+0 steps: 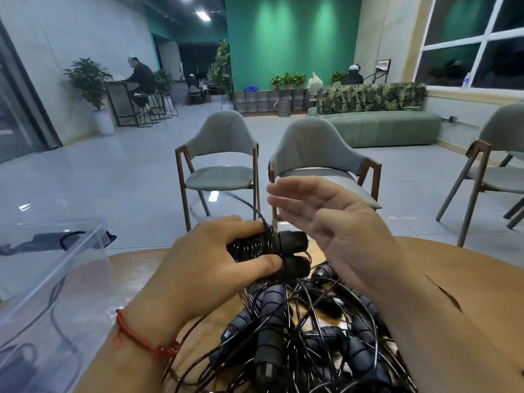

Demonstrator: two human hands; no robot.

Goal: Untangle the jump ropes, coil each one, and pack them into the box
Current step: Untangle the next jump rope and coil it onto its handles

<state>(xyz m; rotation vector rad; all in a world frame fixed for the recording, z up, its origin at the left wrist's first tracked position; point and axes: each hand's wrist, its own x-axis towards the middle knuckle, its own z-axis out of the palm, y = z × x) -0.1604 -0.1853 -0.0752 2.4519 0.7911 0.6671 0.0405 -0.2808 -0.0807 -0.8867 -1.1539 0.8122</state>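
Two black handles [293,252] lie side by side in the left hand [209,268], whose fingers and thumb curl round them and the cord [249,246] wound over their shafts. The right hand [334,222], at three o'clock of the bundle, is spread with straight fingers, grasping nothing, and looks somewhat blurred. A free length of cord arcs away toward eleven o'clock. The tangled pile [306,336] of other ropes sits on the wooden table [467,279] at six o'clock, just below the bundle, and the clear box [42,279] stands at nine o'clock. With nothing pinching the free tail, the turns may slacken and spring off, or the tail may snag the pile and drag more ropes along on the way to the box
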